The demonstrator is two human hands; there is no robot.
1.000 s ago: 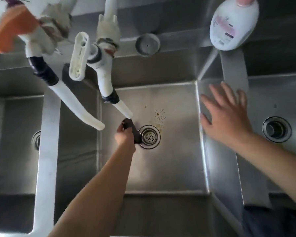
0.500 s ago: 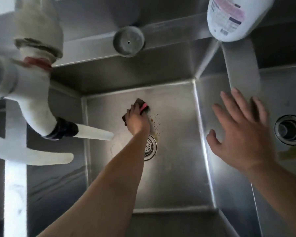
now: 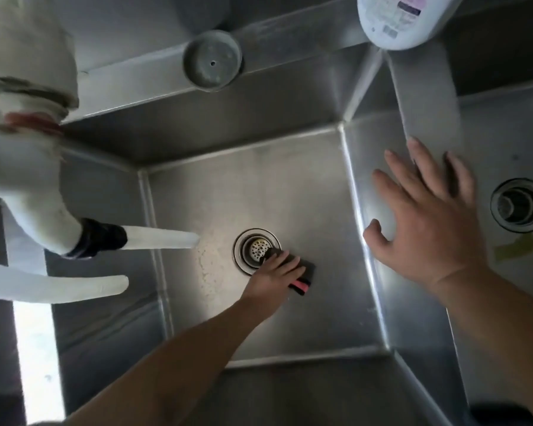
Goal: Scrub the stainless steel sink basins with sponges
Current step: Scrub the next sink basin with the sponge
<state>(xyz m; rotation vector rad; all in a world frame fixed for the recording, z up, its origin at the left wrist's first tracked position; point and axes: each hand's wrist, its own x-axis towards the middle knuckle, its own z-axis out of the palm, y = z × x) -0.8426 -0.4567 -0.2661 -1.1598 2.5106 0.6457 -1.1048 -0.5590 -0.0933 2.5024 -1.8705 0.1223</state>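
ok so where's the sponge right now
In the head view the sponge is on the middle basin's floor, pressed under the left hand, just right of the drain.

The left hand (image 3: 273,279) presses a dark sponge (image 3: 302,275) on the middle basin (image 3: 290,186) floor, just right of the drain (image 3: 257,250). The right hand (image 3: 428,222), fingers spread, rests on the divider (image 3: 425,96) along the basin's right edge.

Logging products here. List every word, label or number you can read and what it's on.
None can be read.
Bottle label: lines of print and a barcode-like patch, too blurred to make out.
Sponge, drain, taps: no text visible.
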